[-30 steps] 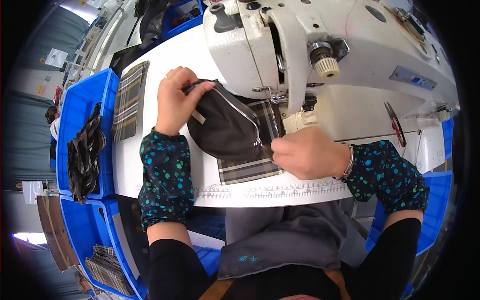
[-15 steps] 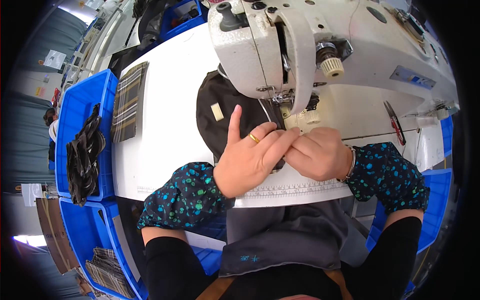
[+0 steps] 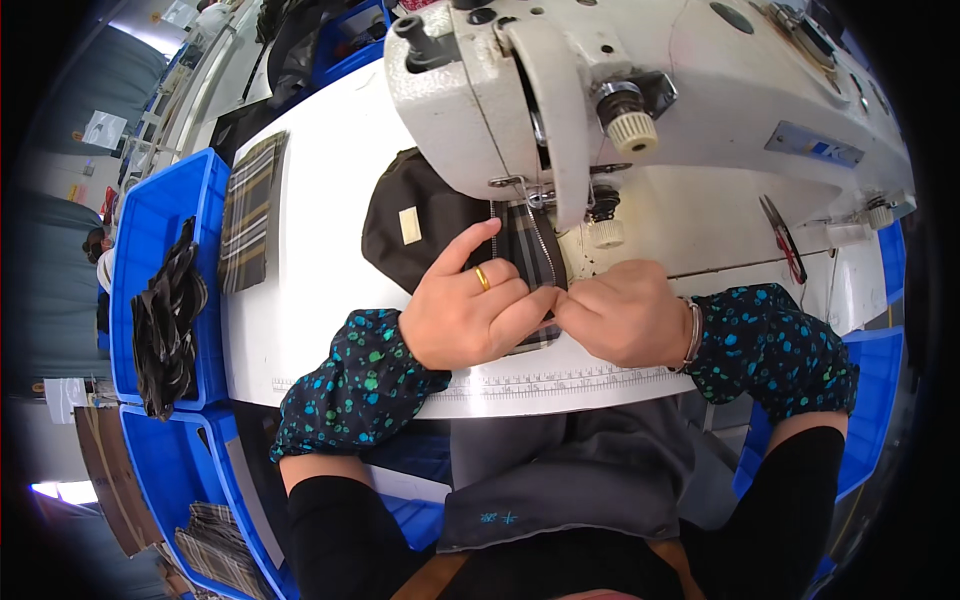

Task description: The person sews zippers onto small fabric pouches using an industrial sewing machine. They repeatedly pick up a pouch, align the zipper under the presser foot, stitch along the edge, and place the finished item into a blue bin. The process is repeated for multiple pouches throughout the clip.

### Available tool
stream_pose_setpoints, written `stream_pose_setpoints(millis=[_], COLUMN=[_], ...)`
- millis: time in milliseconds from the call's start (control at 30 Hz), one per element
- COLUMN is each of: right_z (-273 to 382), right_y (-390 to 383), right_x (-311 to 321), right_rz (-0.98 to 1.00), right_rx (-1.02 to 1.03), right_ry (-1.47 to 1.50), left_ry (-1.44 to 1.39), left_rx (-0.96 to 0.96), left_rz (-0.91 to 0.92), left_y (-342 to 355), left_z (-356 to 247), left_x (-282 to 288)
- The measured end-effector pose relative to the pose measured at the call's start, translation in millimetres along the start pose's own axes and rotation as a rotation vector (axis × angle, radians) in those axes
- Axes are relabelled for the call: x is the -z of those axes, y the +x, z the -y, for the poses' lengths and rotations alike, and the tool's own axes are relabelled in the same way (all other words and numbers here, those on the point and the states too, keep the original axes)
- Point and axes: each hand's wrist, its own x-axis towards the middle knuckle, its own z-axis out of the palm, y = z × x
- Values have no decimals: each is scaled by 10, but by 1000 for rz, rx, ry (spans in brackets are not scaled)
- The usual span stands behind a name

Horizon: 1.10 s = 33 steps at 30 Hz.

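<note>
Left hand (image 3: 462, 318) has swung over from the far left of the dark pouch (image 3: 405, 222) and now meets the right hand (image 3: 625, 312), fingers pinching its plaid edge flat under the sewing machine (image 3: 560, 90) needle, lined up on the worktop (image 3: 320, 200) for stitching, I'd guess.

My sleeve covers (image 3: 350, 385): dark, teal-green dots. Fabric piece (image 3: 425, 225), centre: black, plaid panel. Sewing machine (image 3: 640, 60), top: cream-white. Bins (image 3: 150, 230), left: blue. My ring (image 3: 482, 278): gold.
</note>
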Motion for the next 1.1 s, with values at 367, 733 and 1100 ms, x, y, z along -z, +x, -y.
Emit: stream_pose_setpoints(millis=[367,733,1100], right_z=[367,336,343], right_y=[-111,-48,-47], right_x=[94,114,142], right_rz=[226,204,371], right_rx=[24,4,12], right_ry=[-243,-120,-84], left_ry=[-51,-113,-124], left_rx=[40,261,300], left_rz=[218,240,185], left_y=[31,-13,-19], left_z=[-96,-288,-359], left_x=[142,149,22])
